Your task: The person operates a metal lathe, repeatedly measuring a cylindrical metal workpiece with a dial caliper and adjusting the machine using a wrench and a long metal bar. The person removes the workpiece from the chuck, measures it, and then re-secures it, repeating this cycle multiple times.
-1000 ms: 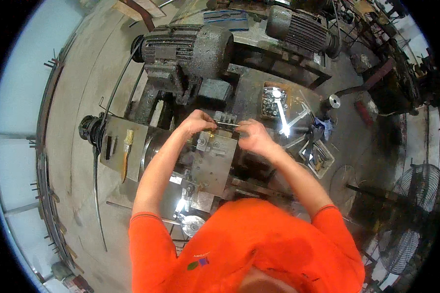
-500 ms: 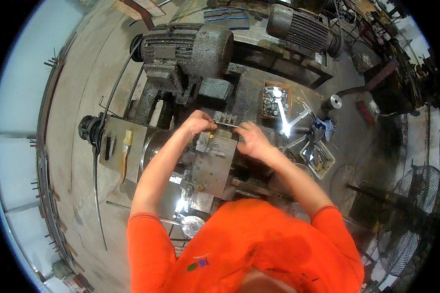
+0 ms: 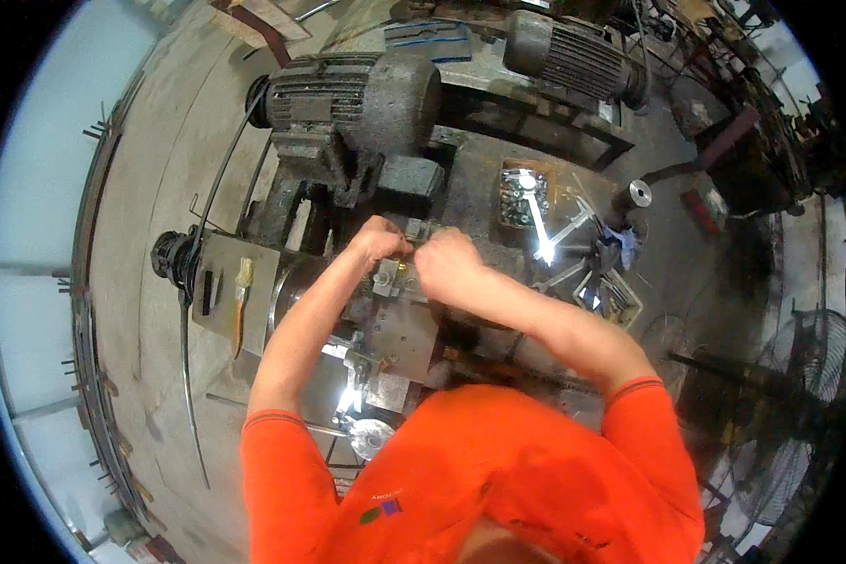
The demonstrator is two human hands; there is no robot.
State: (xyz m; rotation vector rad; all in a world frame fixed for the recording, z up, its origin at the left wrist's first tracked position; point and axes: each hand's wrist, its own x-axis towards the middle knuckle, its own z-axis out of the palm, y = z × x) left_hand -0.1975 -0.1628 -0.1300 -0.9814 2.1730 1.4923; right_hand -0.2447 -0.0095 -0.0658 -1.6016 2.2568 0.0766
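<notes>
My left hand [image 3: 383, 241] is closed, its fingertips pressed down at the far end of a machine carriage with a flat metal plate [image 3: 404, 331]. Right beside it, my right hand [image 3: 447, 265] is also closed, with the fingertips nearly meeting the left ones. Whatever the fingers grip is hidden behind them. A small metal block [image 3: 414, 228] shows just beyond the hands. On the near side of my left hand are a small yellow piece [image 3: 402, 267] and a metal fitting [image 3: 383, 282].
Beyond the hands stands a greasy electric motor [image 3: 348, 99]. To the right are a box of small metal parts [image 3: 524, 199], a caliper [image 3: 570, 226] and a tray of tools [image 3: 616, 301]. A brush [image 3: 242, 296] lies on the left plate. A round metal disc [image 3: 371, 438] sits near my body.
My right hand has moved left, from the right end of a thin metal rod to beside my left hand. That rod no longer shows. My left hand has stayed nearly in place.
</notes>
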